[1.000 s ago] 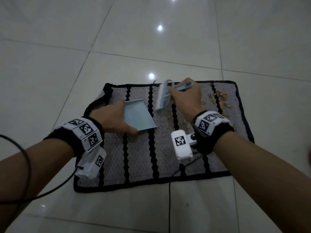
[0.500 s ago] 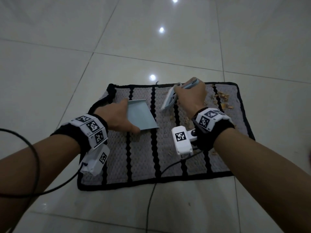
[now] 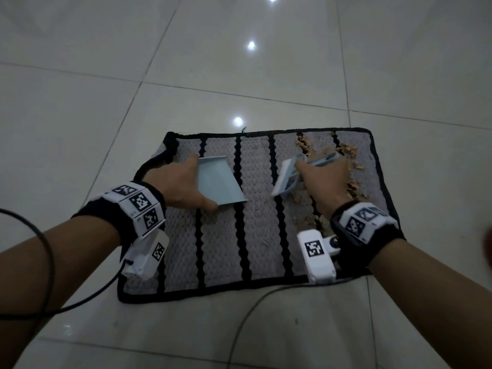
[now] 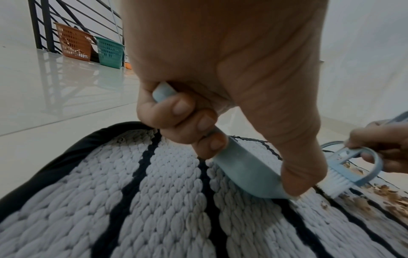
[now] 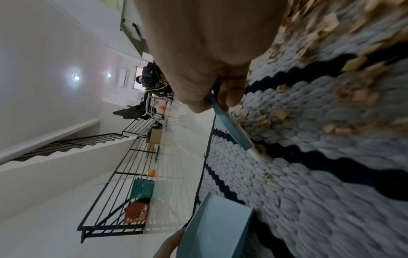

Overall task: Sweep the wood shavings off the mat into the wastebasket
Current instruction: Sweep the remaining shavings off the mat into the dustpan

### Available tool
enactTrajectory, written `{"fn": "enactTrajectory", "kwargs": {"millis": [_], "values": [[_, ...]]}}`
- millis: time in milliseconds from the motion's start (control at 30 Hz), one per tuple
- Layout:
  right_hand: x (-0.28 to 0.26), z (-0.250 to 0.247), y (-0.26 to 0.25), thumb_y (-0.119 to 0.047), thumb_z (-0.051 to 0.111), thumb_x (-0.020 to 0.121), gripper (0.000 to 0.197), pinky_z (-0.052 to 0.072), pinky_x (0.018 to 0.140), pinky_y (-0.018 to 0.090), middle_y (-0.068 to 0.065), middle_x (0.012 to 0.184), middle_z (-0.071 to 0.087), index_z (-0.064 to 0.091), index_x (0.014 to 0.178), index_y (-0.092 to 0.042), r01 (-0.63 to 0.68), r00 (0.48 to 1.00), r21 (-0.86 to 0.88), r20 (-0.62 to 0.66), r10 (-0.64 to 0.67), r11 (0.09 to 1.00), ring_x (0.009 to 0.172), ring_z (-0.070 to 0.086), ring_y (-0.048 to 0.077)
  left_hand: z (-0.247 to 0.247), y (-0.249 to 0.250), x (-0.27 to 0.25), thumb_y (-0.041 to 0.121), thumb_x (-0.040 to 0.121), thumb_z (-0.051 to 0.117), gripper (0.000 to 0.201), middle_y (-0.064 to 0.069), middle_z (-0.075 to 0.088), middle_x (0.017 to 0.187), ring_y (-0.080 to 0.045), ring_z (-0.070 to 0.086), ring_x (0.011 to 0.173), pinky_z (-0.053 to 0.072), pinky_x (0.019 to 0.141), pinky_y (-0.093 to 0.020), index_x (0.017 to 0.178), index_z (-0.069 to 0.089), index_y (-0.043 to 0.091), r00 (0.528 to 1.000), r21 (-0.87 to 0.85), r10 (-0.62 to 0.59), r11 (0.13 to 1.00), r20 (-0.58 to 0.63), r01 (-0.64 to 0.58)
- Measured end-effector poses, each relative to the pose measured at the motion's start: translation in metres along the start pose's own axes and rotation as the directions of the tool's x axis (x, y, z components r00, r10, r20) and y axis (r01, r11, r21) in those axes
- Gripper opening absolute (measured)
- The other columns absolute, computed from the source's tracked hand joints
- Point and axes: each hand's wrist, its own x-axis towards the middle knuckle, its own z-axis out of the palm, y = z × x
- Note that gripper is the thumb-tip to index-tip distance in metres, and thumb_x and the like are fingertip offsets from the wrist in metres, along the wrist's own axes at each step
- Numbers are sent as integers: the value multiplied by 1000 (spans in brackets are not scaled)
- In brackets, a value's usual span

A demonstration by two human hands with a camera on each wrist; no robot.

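Brush and dustpan on the mat, shavings waiting

My left hand point(image 3: 183, 185) grips the stiff, light dustpan point(image 3: 218, 182) at 9 o'clock on the mat point(image 3: 255, 235); my right hand point(image 3: 323, 179) grips the brush point(image 3: 286, 179) by its handle; the shavings point(image 3: 348, 153), at 2 o'clock, look feather-light and may scatter.

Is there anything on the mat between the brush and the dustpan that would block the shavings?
Nothing visible: between the brush and the dustpan lies only bare mat. The wood shavings lie mostly behind the brush.
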Motion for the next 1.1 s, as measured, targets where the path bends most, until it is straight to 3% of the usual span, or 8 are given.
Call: {"fn": "enactTrajectory", "kwargs": {"millis": [100,233,333,567,767,833,933,1100], "values": [[-14,-8,-4,-12,74,82,37,53,59,35,0,65,57,42,65,-21,31,998,69,-53,-28,997,57,56,17,-2,2,-1,72,66,73,120,-8,57,128,-27,59,105,52,85,-36,154,11,19,1000,4,7,1000,-21,-7],[-18,9,-13,-13,72,83,21,61,59,44,9,73,67,55,75,-5,87,996,76,29,-89,993,66,68,26,0,5,-1,71,66,73,118,-7,58,126,-26,58,100,51,81,-34,153,12,21,998,0,40,999,-55,-40],[-16,22,-14,-11,71,84,23,58,55,37,13,72,67,54,77,2,93,991,69,89,-99,993,61,66,24,2,10,-2,68,66,76,113,-6,58,125,-24,55,96,51,81,-35,150,17,21,996,-26,75,997,-43,-76],[-21,-16,13,-15,74,83,19,61,63,50,13,80,71,58,74,-10,-82,995,75,-51,86,994,72,71,29,8,18,3,77,58,73,125,-6,55,132,-28,57,111,52,88,-41,152,12,21,994,23,105,994,-10,-105],[-20,-32,0,-14,73,85,17,58,57,32,10,84,70,58,86,-7,-22,998,138,-57,30,990,68,68,20,5,24,1,89,37,55,129,-2,57,121,-24,59,101,54,82,-41,144,20,24,992,50,122,991,11,-123],[-7,-12,-15,-11,73,84,15,60,58,32,7,82,70,59,79,-12,-21,1000,141,-16,24,990,69,70,19,5,27,1,88,40,57,125,-1,57,121,-25,59,101,55,81,-41,142,22,25,993,59,115,991,11,-116],[7,23,-32,-10,75,81,14,62,60,36,9,81,72,64,82,-3,-61,998,208,30,56,976,68,71,21,5,30,1,84,52,68,118,-3,57,125,-26,60,104,54,82,-41,143,21,25,995,76,100,992,11,-101],[6,23,-23,-12,72,83,16,47,61,25,13,91,69,57,85,-8,-96,994,126,-37,102,987,80,65,24,7,33,-1,80,55,72,117,-5,57,124,-27,60,104,55,84,-43,144,20,23,995,63,96,993,13,-97]]}}
